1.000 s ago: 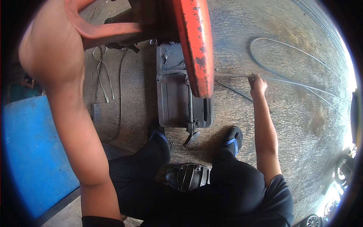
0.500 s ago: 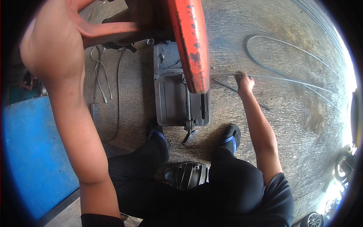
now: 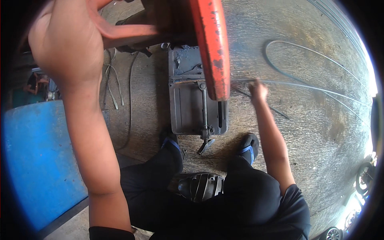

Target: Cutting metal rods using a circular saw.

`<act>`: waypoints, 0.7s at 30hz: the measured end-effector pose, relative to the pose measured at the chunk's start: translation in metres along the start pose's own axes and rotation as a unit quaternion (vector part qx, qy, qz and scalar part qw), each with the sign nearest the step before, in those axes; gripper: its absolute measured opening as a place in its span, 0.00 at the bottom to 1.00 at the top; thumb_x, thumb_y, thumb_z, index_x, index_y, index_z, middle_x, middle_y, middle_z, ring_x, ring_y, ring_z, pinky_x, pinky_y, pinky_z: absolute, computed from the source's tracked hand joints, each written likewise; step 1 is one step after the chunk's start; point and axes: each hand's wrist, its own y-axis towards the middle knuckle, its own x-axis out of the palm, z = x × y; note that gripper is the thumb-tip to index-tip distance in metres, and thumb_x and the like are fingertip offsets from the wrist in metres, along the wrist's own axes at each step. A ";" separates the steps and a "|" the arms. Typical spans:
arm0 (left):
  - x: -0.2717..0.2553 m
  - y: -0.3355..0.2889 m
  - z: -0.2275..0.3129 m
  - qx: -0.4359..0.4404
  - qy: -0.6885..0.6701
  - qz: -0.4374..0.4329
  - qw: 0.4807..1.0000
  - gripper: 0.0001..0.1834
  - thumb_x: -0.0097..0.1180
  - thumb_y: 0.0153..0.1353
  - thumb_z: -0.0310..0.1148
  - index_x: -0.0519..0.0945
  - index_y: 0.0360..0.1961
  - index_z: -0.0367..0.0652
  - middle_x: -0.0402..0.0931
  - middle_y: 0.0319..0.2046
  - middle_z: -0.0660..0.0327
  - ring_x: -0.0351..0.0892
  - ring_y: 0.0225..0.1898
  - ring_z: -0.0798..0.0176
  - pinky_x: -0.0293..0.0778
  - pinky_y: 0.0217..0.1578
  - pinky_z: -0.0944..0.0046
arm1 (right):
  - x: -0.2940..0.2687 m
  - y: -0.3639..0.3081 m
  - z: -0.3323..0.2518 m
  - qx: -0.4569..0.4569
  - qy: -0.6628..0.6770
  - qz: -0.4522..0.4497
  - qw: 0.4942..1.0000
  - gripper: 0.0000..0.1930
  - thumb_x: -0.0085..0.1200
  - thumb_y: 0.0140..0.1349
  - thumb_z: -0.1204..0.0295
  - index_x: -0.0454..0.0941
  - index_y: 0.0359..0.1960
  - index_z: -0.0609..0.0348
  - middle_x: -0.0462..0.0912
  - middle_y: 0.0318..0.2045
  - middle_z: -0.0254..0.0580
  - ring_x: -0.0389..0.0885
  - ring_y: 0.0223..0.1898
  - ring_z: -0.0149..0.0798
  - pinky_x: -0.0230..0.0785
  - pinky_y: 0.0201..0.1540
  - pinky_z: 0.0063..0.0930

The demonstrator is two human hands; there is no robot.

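A chop saw with a red, chipped blade guard (image 3: 213, 52) stands on the floor before me, its head raised. At the upper left, my left hand (image 3: 68, 44) is closed round the saw's red handle (image 3: 130, 31); its fingers are mostly hidden behind the palm. Between my feet and the saw head lies the grey base (image 3: 188, 112), with a threaded clamp screw (image 3: 205, 104) and its crank lever (image 3: 205, 147). My right hand (image 3: 259, 91) grips a long thin metal rod (image 3: 308, 85) to the right of the guard. The guard hides where the rod meets the saw.
A short dark bar (image 3: 278, 111) lies on the floor below the rod. A bent loop of rod (image 3: 267, 60) is farther right. Cables (image 3: 131, 96) run across the floor at left, beside a blue panel (image 3: 40, 156). A ribbed dark metal housing (image 3: 200, 187) sits between my legs.
The whole view has shifted slightly, so the saw and floor things appear a little farther right. My left hand stays on the handle and my right hand stays on the rod.
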 end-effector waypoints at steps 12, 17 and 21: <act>-0.001 -0.003 -0.003 0.003 -0.007 0.003 1.000 0.13 0.50 0.63 0.26 0.78 0.43 0.25 0.80 0.40 0.52 0.80 0.42 0.63 0.73 0.46 0.69 | -0.007 0.021 -0.027 -0.029 0.125 -0.054 0.990 0.16 0.46 0.67 0.77 0.56 0.53 0.60 0.77 0.44 0.58 0.81 0.43 0.52 0.78 0.45 0.45; 0.003 0.001 0.006 -0.008 -0.016 0.007 1.000 0.13 0.50 0.63 0.26 0.77 0.43 0.24 0.80 0.40 0.51 0.80 0.42 0.62 0.73 0.46 0.69 | 0.018 -0.003 -0.011 -0.009 0.125 -0.061 0.990 0.16 0.48 0.66 0.78 0.56 0.51 0.62 0.78 0.40 0.59 0.82 0.40 0.51 0.80 0.40 0.42; 0.005 -0.002 0.012 -0.022 -0.010 -0.030 0.999 0.13 0.45 0.65 0.25 0.76 0.42 0.24 0.79 0.42 0.49 0.79 0.44 0.60 0.73 0.49 0.65 | 0.029 -0.014 0.012 0.023 0.105 -0.125 0.986 0.13 0.50 0.65 0.78 0.60 0.46 0.65 0.78 0.39 0.56 0.82 0.39 0.47 0.79 0.40 0.37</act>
